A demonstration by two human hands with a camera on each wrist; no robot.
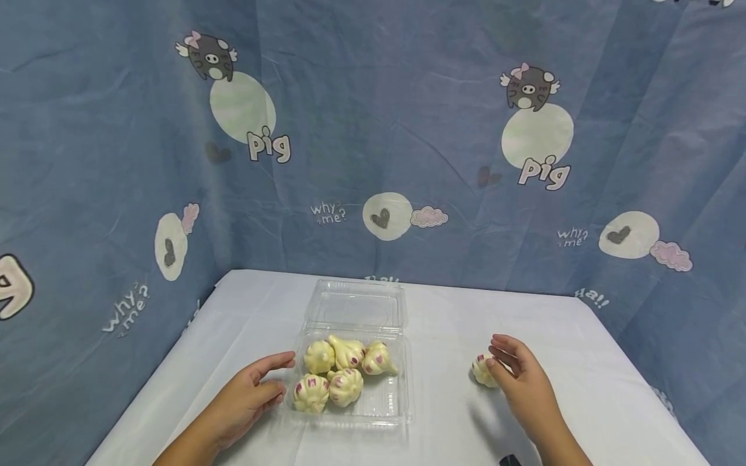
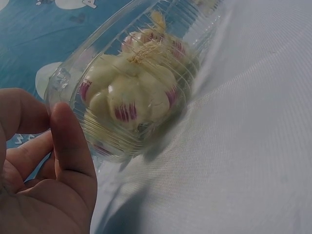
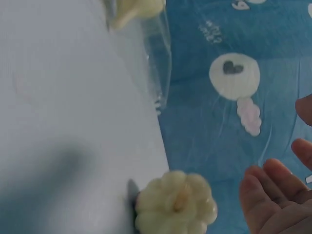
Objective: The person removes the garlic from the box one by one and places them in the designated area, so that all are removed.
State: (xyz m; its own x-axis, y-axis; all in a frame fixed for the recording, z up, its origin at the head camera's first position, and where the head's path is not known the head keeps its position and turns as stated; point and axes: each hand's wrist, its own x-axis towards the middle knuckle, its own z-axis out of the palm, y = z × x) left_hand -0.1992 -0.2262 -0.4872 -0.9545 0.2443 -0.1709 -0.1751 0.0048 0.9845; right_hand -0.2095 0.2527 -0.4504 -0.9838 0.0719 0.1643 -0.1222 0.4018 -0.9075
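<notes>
Several pale garlic bulbs [image 1: 346, 387] with purple patches sit in the left and back part of a clear plastic clamshell box [image 1: 384, 424], its lid [image 1: 355, 304] folded back. My left hand [image 1: 247, 398] is at the box's left side, fingers loosely bent, with the index fingertip right at the rim. In the left wrist view, the thumb [image 2: 68, 141] overlaps the box's corner. Right of the box, a single garlic bulb [image 1: 484, 371] lies on the table. My right hand [image 1: 523, 382] is beside that bulb with fingers parted, and the right wrist view shows a gap between them.
A white cloth covers the table [image 1: 437, 323]. Blue curtains [image 1: 443, 129] printed with pigs and lettering hang behind and at both sides. A small black object [image 1: 509, 460] shows at the bottom edge, by the right wrist.
</notes>
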